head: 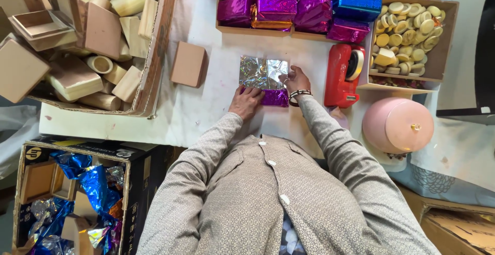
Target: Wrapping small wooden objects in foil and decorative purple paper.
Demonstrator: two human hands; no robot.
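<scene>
A small box half wrapped in shiny foil [264, 80] lies on the white table [206, 100] in front of me; the foil shows silver on top and purple along the near edge. My left hand [246, 101] lies flat on its near left corner. My right hand [296, 79], with bead bracelets at the wrist, presses the foil down at the box's right side. A plain wooden box [188, 64] sits to the left of them.
A carton of bare wooden boxes and cylinders [77, 38] fills the left. Wrapped purple and blue boxes [299, 2] stand at the back. A red tape dispenser [344, 74], a tray of round wooden pieces [412, 33], a pink lidded container [398, 125] and a floor box with foil scraps [77, 198] are nearby.
</scene>
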